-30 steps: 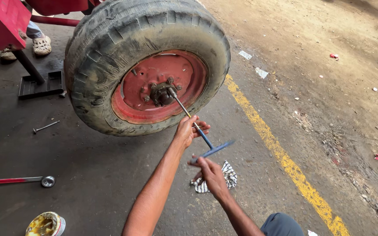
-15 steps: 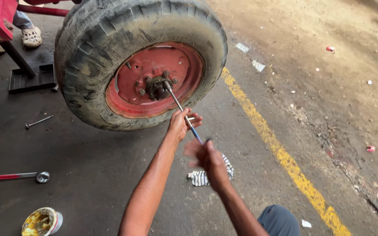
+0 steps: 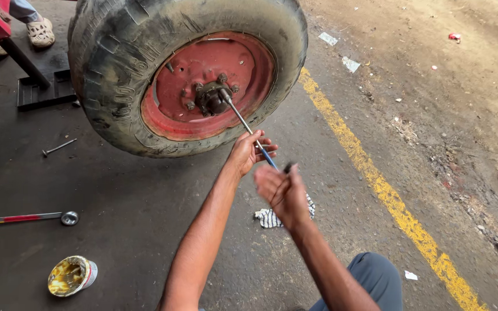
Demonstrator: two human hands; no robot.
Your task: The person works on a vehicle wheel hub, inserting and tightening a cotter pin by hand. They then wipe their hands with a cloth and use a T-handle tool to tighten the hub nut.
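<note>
Left hand [image 3: 248, 152] fingers clamped on socket wrench [image 3: 248, 129] at wheel hub [image 3: 210, 97]; right hand [image 3: 280, 193] blurred, grip unclear.

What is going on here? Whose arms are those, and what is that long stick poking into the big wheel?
The camera sits on a person's head and looks down, so the two bare arms are that person's own. In front stands a big worn black rubber tyre on a red metal wheel rim. The long thin metal wrench with a blue handle reaches to the dark hub in the rim's middle. The left hand grips its shaft; the right hand is blurred at the handle end. On the dark concrete floor lie a striped rag, an open round tin of yellowish grease, a red-handled bar tool and a loose bolt. A yellow painted line runs alongside.
</note>
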